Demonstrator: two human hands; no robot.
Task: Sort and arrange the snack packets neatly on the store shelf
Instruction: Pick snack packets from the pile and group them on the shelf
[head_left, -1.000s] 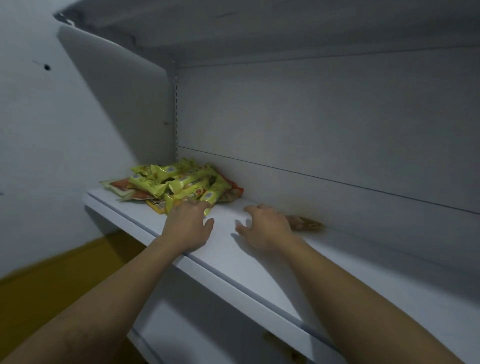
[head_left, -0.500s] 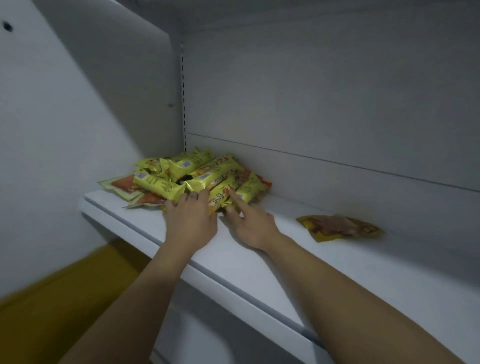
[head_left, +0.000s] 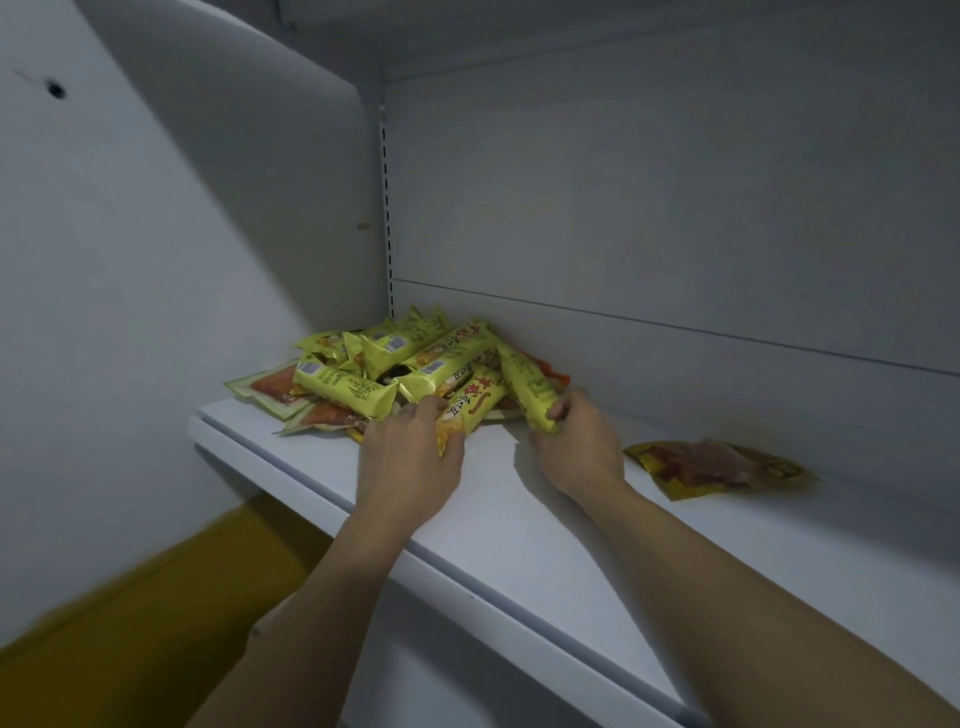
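The fingers of the left hand (head_left: 410, 462) curl around the near end of a long yellow packet with red lettering (head_left: 470, 402), thumb on its right edge. The fingers of the right hand (head_left: 582, 447) are closed on the near end of a second yellow packet (head_left: 527, 387), which slants back toward the rear panel. Both packets rest against a loose pile of snack packets (head_left: 379, 364), yellow sticks over flat orange-red sachets, heaped in the back left corner of the white shelf (head_left: 571, 545). A single flat yellow-and-red sachet (head_left: 719, 467) lies apart to the right, near the shelf's rear panel (head_left: 675, 208). Both forearms reach over the front edge.
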